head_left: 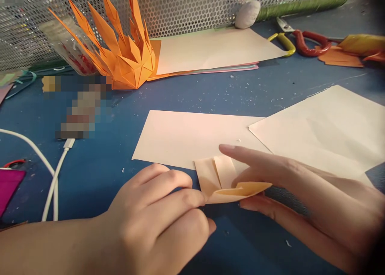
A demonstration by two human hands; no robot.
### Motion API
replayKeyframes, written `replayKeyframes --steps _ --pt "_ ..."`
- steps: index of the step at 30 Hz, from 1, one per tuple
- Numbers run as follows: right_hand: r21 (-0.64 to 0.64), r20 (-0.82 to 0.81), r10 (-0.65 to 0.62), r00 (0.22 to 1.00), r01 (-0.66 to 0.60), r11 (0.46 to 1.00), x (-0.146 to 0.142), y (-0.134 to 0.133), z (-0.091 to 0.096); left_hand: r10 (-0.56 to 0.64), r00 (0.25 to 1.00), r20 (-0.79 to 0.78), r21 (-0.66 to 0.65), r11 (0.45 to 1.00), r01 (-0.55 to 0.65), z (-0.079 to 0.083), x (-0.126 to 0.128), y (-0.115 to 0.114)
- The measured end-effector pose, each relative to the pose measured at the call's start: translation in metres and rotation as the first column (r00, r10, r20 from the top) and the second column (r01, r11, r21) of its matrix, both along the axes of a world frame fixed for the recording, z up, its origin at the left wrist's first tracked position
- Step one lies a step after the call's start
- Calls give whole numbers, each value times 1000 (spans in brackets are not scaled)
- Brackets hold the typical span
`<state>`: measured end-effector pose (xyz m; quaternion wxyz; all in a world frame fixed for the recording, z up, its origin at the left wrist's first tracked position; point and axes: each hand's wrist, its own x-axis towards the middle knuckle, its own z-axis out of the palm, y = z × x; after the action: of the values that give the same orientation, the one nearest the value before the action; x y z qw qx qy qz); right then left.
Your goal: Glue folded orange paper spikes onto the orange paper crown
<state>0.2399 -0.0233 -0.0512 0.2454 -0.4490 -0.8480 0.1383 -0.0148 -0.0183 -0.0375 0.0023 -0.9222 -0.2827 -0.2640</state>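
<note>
A small folded piece of cream paper (207, 172) is held between my two hands, low in the middle of the view. It has a creased upright flap and a yellowish fold opened toward me. My left hand (168, 210) pinches its left lower corner, fingers curled. On the other side my right hand (279, 178) grips the right end between thumb and fingers, with the index finger stretched out above the fold. Behind the piece lies a flat cream sheet (186, 134), partly covered by another pale sheet (325, 130) at the right.
An orange folded-paper model (132, 62) with long spikes stands at the back left, beside a glass jar (72, 46). Stacked papers (210, 54), a white stone (247, 14) and red-handled scissors (313, 42) lie along the perforated metal panel (186, 10). White cables (52, 178) cross at left.
</note>
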Motion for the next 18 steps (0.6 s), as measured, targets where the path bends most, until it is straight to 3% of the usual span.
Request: replayKeyframes --steps 4,11,15,18 --pt "-19 -31 75 997 -76 997 -6 2 4 -22 999 -38 19 1000 23 2 -1 3" --pt "-17 -31 2 1000 -3 1000 -9 4 -1 -77 997 -14 -37 996 77 2 -1 5" --pt "-78 -62 -54 997 49 996 -8 4 -4 -4 1000 0 -121 993 4 5 3 3" --pt "-88 -76 -41 996 34 996 -6 5 -4 -21 1000 -12 -137 990 19 6 4 2"
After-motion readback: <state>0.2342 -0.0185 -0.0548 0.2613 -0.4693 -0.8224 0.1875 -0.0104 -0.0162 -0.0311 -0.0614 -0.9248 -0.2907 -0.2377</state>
